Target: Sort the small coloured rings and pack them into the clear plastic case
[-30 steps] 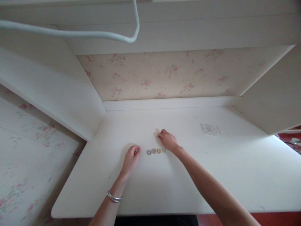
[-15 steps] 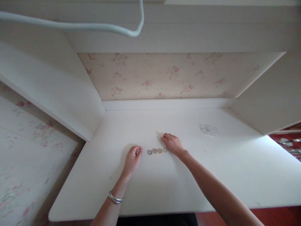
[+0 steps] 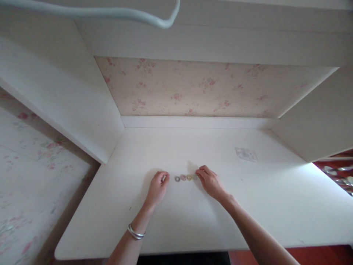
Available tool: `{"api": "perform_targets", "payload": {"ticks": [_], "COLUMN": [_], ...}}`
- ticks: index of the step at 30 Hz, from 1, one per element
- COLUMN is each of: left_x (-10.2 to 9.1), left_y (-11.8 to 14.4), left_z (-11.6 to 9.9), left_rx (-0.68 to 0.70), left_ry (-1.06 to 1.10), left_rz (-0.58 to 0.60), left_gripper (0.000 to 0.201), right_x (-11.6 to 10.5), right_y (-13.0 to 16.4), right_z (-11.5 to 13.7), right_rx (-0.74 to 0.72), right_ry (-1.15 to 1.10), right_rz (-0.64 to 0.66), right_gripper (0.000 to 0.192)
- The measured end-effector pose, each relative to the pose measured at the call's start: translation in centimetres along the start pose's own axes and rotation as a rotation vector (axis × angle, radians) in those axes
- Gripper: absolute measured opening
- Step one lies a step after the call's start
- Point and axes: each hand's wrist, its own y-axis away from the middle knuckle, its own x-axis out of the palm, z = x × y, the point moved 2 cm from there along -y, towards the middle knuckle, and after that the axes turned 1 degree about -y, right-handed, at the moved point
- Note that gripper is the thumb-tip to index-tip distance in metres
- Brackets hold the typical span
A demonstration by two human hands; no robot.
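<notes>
White tabletop (image 3: 193,221) carries all items. Clear plastic packet (image 3: 246,154) lies flat at two o'clock, contents indiscernible. Left hand (image 3: 157,187) loosely curled, gripping nothing visible, at nine o'clock of the ring row (image 3: 186,177). Right hand (image 3: 211,182), fingers bent, touches the row's three-o'clock end.

The right hand (image 3: 211,181) has drawn back from beyond the row of small rings (image 3: 185,177) to its right end, fingertips seemingly touching the last ring (image 3: 195,177), partly hidden.
</notes>
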Motion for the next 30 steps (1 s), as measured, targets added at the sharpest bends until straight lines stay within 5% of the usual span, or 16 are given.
{"api": "perform_targets", "payload": {"ticks": [9, 30], "left_x": [0.0, 0.1], "left_y": [0.0, 0.2], "left_z": [-0.3, -0.5], "left_rx": [0.005, 0.025], "left_ry": [-0.027, -0.046], "left_rz": [0.013, 0.006], "left_gripper": [0.026, 0.028], "right_x": [0.5, 0.0], "right_y": [1.3, 1.3], "right_z": [0.1, 0.9], "right_rx": [-0.039, -0.052], "right_ry": [0.123, 0.032], "right_rz": [0.082, 0.044], "right_gripper": [0.027, 0.030]}}
